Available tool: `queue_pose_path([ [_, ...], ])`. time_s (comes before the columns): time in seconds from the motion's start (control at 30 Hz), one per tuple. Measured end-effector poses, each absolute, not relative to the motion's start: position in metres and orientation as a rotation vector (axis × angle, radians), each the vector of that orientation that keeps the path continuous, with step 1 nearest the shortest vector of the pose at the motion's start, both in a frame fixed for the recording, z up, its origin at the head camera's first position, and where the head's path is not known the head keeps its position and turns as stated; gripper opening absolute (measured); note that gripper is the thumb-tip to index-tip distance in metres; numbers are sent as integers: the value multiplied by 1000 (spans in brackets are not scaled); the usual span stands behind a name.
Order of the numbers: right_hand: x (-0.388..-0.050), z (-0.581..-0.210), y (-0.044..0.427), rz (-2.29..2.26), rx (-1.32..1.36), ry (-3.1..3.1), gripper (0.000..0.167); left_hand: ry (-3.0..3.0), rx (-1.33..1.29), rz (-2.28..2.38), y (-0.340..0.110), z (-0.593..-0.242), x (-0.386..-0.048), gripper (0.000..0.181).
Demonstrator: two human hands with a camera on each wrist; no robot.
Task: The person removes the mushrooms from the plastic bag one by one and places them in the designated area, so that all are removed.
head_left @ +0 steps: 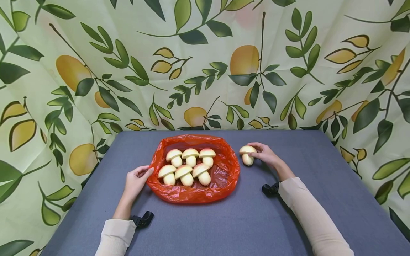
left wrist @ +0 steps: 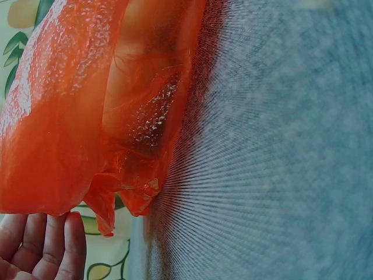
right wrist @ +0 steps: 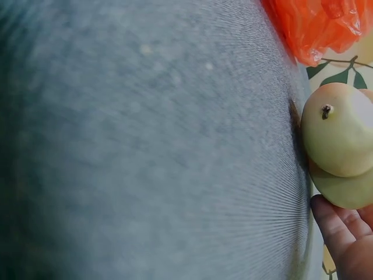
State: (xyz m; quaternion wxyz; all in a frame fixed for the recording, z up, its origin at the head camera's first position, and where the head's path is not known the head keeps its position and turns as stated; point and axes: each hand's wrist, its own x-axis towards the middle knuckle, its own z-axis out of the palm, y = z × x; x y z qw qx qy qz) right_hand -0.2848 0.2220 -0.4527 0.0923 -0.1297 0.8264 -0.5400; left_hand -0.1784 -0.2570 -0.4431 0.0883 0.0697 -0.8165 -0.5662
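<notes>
A red plastic bag (head_left: 192,197) lies spread on the table, its mouth wide and its rim folded outward. Inside it, several pale toy mushrooms (head_left: 184,174) with yellowish caps form two rows. My left hand (head_left: 136,181) pinches the bag's left rim; in the left wrist view its fingertips meet the red film (left wrist: 52,146). Just right of the bag, another toy mushroom (head_left: 247,154) is held by my right hand (head_left: 264,154), thumb and fingers on its right side. The right wrist view shows this mushroom's stem (right wrist: 335,131) close up, cap toward the fingers.
A grey-blue cloth (head_left: 208,231) covers the table. Behind and beside it hangs a curtain (head_left: 205,71) printed with leaves and fruit. Black wrist-camera mounts (head_left: 143,219) sit at both sleeve cuffs, close above the tabletop.
</notes>
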Motion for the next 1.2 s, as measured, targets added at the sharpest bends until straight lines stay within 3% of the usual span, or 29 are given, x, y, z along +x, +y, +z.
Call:
queue_pose_path([
  [0.27,-285,-451,217,-1515,-287,2477,54,-2432,214,-1687,-258,-443,-179,34],
  [1.2,-281,-440,213,-1564,-304,2484,60,-2431,224,-1683,-258,-445,-179,34],
])
